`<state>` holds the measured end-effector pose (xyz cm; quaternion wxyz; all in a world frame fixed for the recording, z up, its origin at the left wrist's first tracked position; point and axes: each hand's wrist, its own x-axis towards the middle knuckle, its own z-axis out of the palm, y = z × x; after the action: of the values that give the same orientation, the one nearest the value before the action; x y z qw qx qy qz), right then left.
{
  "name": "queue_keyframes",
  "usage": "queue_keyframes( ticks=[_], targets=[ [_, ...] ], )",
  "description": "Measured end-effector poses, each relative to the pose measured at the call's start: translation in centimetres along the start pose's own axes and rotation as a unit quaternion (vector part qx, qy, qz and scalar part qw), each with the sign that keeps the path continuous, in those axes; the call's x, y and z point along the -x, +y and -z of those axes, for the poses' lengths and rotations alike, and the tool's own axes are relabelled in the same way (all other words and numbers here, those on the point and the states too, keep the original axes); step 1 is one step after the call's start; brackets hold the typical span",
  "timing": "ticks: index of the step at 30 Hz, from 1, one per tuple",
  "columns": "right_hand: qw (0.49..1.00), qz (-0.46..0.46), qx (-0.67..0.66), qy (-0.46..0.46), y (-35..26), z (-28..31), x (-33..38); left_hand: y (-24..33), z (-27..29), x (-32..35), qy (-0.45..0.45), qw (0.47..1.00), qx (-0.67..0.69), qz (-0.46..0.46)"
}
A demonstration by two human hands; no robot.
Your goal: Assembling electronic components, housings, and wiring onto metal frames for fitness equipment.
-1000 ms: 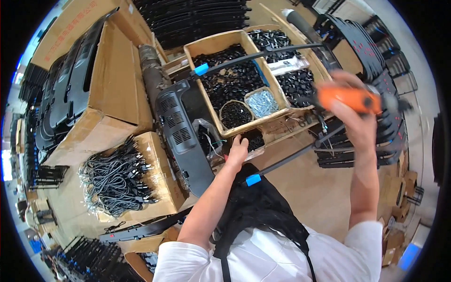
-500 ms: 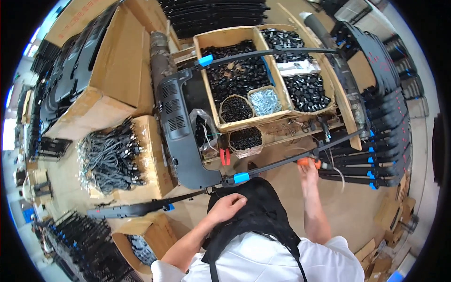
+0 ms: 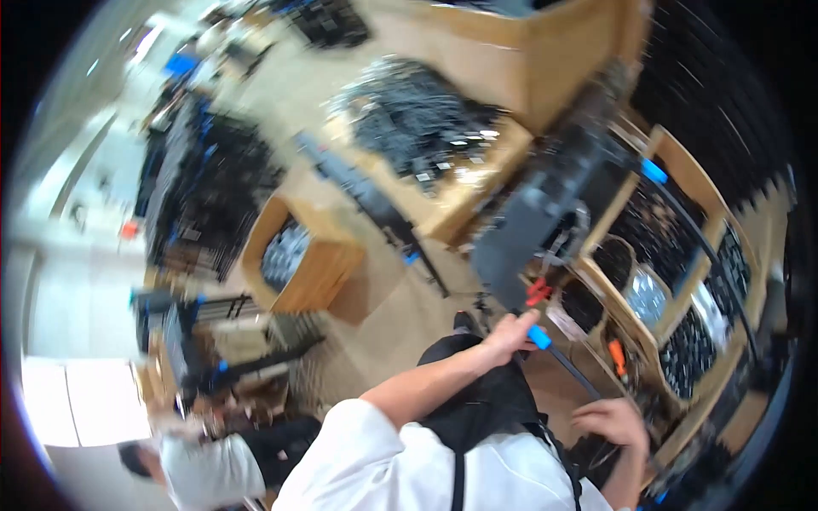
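Note:
My left hand (image 3: 509, 335) is closed around the near corner of a large black plastic frame (image 3: 503, 255), beside a strip of blue tape (image 3: 538, 337). From that corner a thin black bar (image 3: 573, 371) of the frame runs toward my right hand (image 3: 615, 422). The right hand holds nothing that I can see; its fingers are loosely bent and apart, close to the bar. An orange-handled tool (image 3: 618, 358) is out of my hands, beside the wooden parts bin. Red-handled pliers (image 3: 538, 292) or a similar tool sit near the frame's corner. Motion blurs much of the view.
A wooden bin (image 3: 673, 336) of small black parts and silver screws stands right, under the frame. Dark cables (image 3: 417, 119) lie on a carton. A long black strip (image 3: 366, 196) extends beside an open carton (image 3: 328, 264). Another person (image 3: 213, 464) is at lower left.
The view has swung left. My right hand has let go of the orange-handled tool. My left hand has moved from my lap onto the frame's corner.

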<state>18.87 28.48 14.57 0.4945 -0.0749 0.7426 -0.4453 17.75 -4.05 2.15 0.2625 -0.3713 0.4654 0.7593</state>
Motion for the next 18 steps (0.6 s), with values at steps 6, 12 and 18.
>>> queue_keyframes(
  ticks=[6, 12, 18],
  targets=[
    [0.762, 0.110, 0.407, 0.491, 0.1, 27.4, -13.5, -0.2, -0.6, -0.9, 0.045, 0.997, -0.052, -0.024],
    [0.851, 0.031, 0.335, 0.403, 2.7, 40.1, -23.1, -1.0, -0.4, -1.9, 0.045, 0.991, -0.094, -0.083],
    [0.865, 0.013, 0.322, 0.384, -2.7, 33.9, -22.4, -2.5, -0.2, 1.0, 0.069, 0.992, -0.028, -0.100]
  ],
)
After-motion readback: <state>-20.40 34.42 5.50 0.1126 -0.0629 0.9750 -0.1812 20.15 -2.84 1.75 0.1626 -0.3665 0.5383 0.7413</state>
